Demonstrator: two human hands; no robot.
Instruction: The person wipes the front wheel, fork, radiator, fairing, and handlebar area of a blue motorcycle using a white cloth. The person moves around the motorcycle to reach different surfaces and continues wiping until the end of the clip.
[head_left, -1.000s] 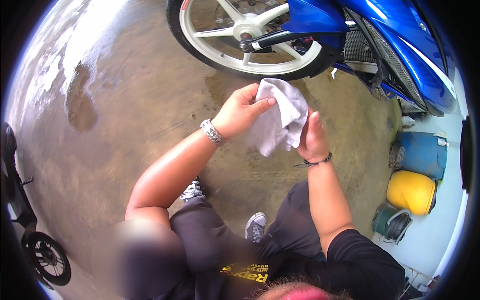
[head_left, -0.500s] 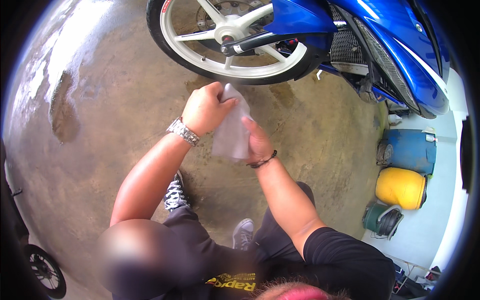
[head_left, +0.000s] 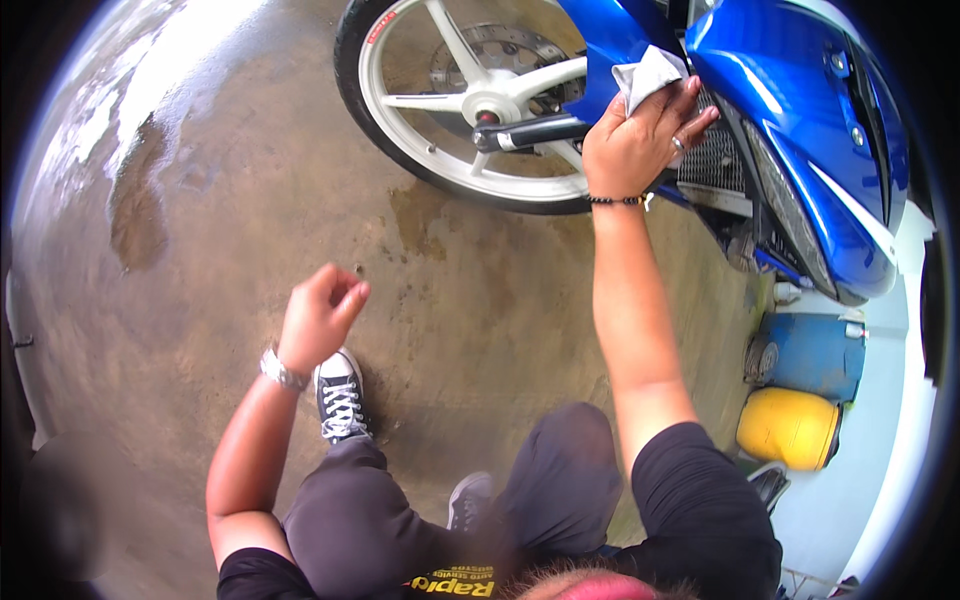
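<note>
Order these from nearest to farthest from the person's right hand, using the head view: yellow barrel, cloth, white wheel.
1. Cloth: touching the right hand.
2. White wheel: left of the hand.
3. Yellow barrel: below, to the hand's right.

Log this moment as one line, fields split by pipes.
right hand: over pale cloth at blue motorcycle panel | left hand: curled, nothing visibly held, above floor

- Brown floor [head_left: 480,330], shiny at far left
- Dark patch [head_left: 139,205] on it, left side
- Dark stain [head_left: 412,222] beside the motorbike wheel [head_left: 491,108], far
- Two shoes [head_left: 341,395] on it, near
</note>
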